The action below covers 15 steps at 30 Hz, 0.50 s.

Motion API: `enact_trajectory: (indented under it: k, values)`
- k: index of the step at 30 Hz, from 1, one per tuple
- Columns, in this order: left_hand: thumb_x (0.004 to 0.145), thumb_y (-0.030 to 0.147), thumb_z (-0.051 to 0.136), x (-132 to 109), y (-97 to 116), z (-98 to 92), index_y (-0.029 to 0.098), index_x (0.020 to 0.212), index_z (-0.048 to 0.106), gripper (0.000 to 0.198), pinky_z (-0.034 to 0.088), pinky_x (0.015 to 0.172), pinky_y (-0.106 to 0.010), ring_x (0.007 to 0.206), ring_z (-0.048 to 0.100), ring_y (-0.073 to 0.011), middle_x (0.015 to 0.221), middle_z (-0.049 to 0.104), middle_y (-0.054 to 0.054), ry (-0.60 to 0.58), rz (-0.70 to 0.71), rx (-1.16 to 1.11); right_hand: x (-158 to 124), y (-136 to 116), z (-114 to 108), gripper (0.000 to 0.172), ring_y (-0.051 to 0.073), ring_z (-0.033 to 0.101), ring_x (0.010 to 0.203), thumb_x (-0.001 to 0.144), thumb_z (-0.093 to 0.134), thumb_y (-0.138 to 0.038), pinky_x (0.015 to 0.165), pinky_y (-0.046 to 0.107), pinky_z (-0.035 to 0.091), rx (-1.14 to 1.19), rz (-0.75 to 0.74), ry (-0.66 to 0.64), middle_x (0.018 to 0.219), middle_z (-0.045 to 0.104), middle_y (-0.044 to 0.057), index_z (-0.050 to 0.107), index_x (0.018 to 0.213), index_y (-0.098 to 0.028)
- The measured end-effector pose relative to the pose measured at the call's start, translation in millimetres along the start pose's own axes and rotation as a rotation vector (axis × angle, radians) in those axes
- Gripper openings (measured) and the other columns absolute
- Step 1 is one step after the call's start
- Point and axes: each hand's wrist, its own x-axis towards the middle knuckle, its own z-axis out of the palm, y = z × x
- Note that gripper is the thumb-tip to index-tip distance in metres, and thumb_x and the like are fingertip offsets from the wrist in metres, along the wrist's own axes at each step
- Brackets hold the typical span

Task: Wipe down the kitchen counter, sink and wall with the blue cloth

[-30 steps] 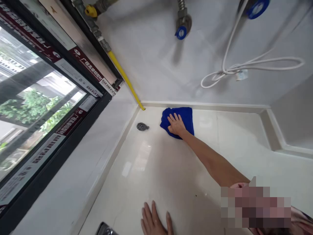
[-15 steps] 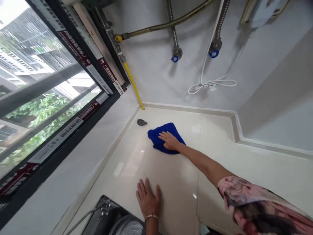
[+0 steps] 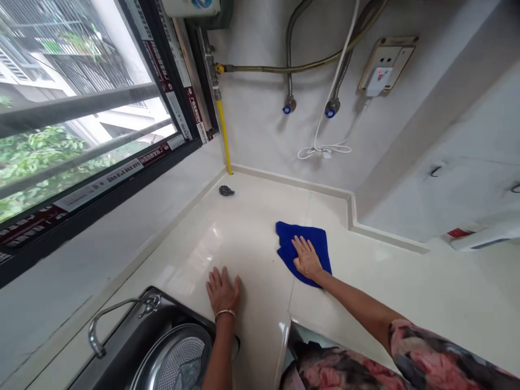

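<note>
Saw a pale countertop with a dark sink at its near edge, a perforated steel basin inside. Found the blue cloth mid-counter under the right hand, palm flat, fingers spread; left hand splayed on bare countertop beside the sink. Could not read the window-frame stickers.

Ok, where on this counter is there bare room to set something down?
Bare: between the corner scouring pad and the blue cloth under the right hand, and right of the cloth along the wall ledge. Crowded: beside the sink, where the left hand lies flat.
</note>
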Motion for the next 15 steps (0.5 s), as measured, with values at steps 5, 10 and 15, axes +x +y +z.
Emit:
enact_trajectory:
  k: [5,10,15]
  values:
    - [0.099,0.042,0.035,-44.0,-26.1,-8.3,0.005,0.144,0.057,0.062,0.028,0.132,-0.053,0.154,0.042,-0.0301,0.158,0.053,-0.022,0.016,0.043,-0.292,-36.8,-69.9,4.7,0.081,0.033,0.016,0.163,0.083,0.050,-0.019,0.133,0.056,0.012,0.105,-0.110,-0.028,0.173,0.025,0.015,0.038,0.162,-0.005]
    - [0.100,0.058,0.033,-150.4,-72.4,-45.2,0.012,0.141,0.061,0.068,0.040,0.128,-0.046,0.149,0.050,-0.0281,0.154,0.059,-0.016,0.016,-0.213,-0.591,-69.8,-150.5,12.9,0.081,0.033,0.013,0.163,0.083,0.055,-0.023,0.133,0.054,0.011,0.286,-0.367,-0.102,0.173,0.026,0.017,0.039,0.161,-0.003]
    - [0.097,0.069,0.032,-238.5,-122.4,-85.4,0.007,0.151,0.048,0.084,0.046,0.123,-0.050,0.142,0.057,-0.0334,0.146,0.064,-0.023,0.212,-0.676,-0.922,-80.4,-221.7,29.6,0.058,0.030,0.048,0.143,0.075,0.055,-0.014,0.123,0.048,0.035,0.447,-0.607,-0.112,0.146,0.060,0.019,0.064,0.132,-0.009]
